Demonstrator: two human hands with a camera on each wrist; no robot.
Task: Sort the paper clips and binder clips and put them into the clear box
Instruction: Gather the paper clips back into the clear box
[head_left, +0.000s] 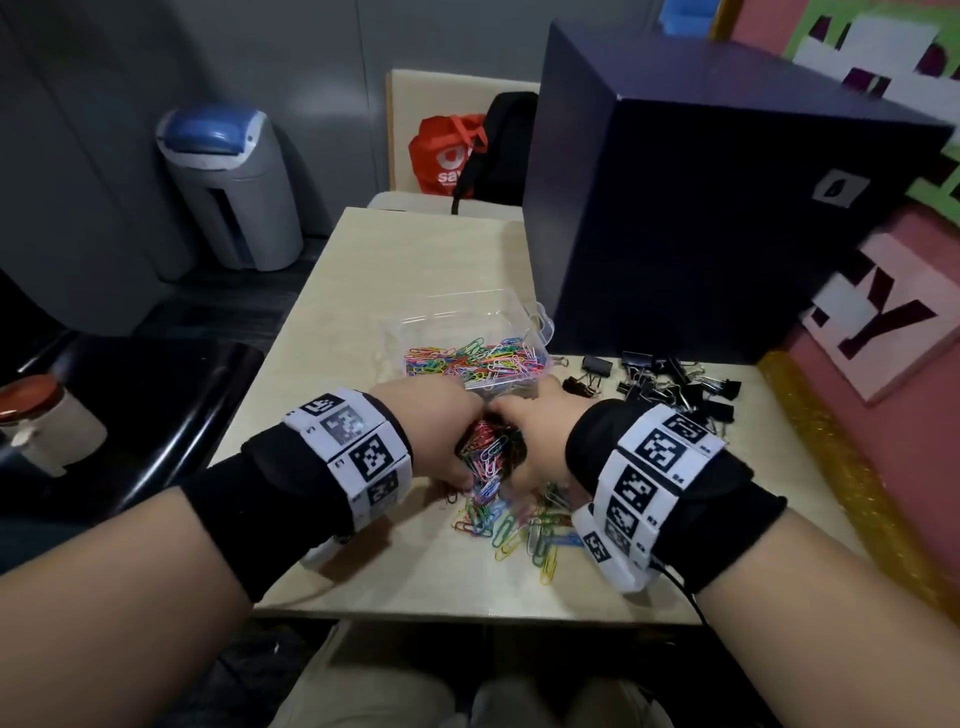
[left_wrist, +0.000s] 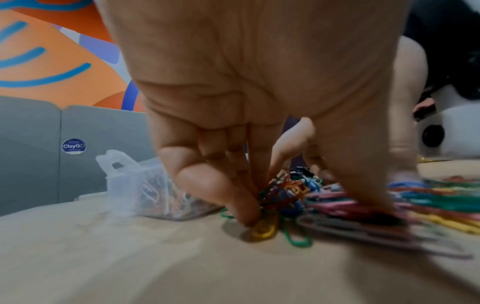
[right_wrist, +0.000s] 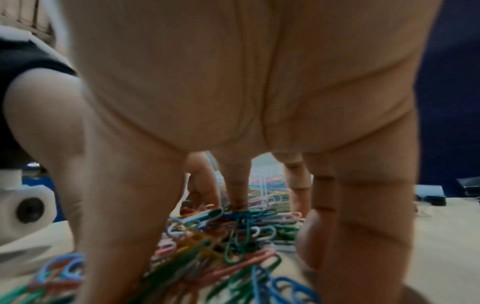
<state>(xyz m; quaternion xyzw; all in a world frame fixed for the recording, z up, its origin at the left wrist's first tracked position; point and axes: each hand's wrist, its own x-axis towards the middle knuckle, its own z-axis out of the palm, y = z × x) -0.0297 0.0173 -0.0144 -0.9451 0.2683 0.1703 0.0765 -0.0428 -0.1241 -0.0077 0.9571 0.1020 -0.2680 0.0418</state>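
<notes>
Both hands cup a heap of coloured paper clips (head_left: 491, 452) on the table (head_left: 395, 566): the left hand (head_left: 441, 426) and right hand (head_left: 540, 431) curl their fingers (right_wrist: 233, 185) around it. Only the head view shows the binder clips (head_left: 670, 387), right of the grip. The clear box (head_left: 467, 332) lies just beyond. Wrist views are blurred.

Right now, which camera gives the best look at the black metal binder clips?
The head view: the black metal binder clips lie in a loose group on the table's right side, all in sight. The right wrist view catches only a few blurred dark ones at its edge; the left wrist view shows none clearly.
</notes>
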